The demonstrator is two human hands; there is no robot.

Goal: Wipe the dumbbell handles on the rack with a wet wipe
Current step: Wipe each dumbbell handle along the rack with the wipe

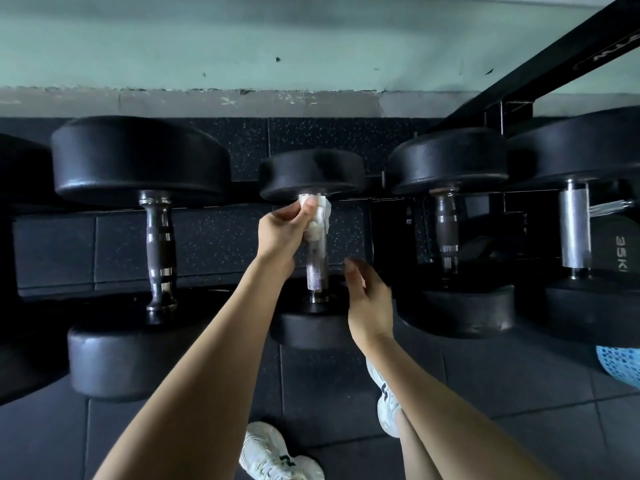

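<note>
The left hand (284, 233) pinched a bunched white wet wipe (320, 220) against the far end of the middle dumbbell's handle (317, 268), thumb and fingers closed around it. The right hand (369, 303) hung empty, fingers loosely spread, just at 4 o'clock of the handle, not touching. The handle's long axis ran 12 to 6 o'clock, so the likely stroke was toward 6. The neighbouring dumbbell handles (160, 251) waited at 9 and 3 o'clock

Crumpled white wet wipe (320, 216) pressed on far end of knurled chrome handle (317, 265) of small black round-headed dumbbell (311, 174), lying on rack between larger black dumbbells.
</note>
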